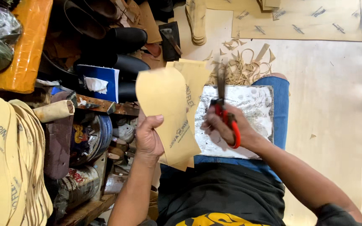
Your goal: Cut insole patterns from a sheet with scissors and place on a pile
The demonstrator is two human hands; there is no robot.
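Over the scuffed white lap board (256,104), left hand (147,140) gripping stiff tan insole sheets (168,109), right hand (227,127) clenched on red-handled scissors (227,119).

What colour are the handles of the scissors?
Red, on the scissors in the right hand; head view shows it.

Bare forearms, no sleeves reaching the wrists. Left hand (148,140) and right hand (227,127) bare, no gloves, no rings or watch visible. Black t-shirt (223,192) with yellow print at chest. Blue jeans (279,113) on the leg.
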